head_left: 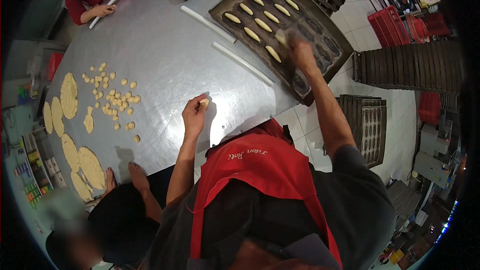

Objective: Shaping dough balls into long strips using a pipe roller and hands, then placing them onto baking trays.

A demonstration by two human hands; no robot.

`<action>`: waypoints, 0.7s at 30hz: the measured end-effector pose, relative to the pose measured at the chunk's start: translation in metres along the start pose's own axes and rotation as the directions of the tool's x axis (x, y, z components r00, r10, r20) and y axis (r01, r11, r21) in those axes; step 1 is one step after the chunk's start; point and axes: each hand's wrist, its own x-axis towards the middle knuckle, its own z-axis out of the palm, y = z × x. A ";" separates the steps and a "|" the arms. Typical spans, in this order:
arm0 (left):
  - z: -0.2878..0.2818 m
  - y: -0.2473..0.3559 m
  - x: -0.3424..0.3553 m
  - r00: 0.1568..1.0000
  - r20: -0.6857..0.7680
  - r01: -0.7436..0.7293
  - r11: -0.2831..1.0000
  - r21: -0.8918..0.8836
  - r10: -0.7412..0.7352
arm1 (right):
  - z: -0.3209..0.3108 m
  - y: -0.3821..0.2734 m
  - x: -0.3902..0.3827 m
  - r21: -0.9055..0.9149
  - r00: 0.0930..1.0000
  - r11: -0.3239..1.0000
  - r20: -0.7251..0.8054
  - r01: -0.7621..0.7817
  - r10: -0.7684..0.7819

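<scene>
And here's the right hand (301, 54), out over the dark metal tray with oval hollows (327, 45), blurred at the fingers! A pale dough piece (282, 39) lies right by the fingertips; whether it's gripped or released, I can't tell. The left hand (194, 113), lower and nearer the red apron (250, 165), pinches a small pale dough lump (204, 102) above the shiny grey metal surface (165, 50).

The tally: two lines of slim, pointed dough strips (263, 25) sit in the tray, a third line only begun, and the hollows toward the right side are bare. I'd call it about half filled. Plenty left over, too: small round cream dough balls (133, 85) and flat dough sheets (92, 167) at the left.

Room to move? Wide bare metal between balls and left hand; two white rods (243, 64) fence the tray's near side. Beyond its right rim, tiled floor (365, 37)!
</scene>
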 end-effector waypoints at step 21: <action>0.035 0.043 0.067 0.836 -0.044 -0.175 0.341 0.924 0.546 | 0.065 -0.198 -0.039 0.407 0.861 0.770 -0.094 0.491 -0.499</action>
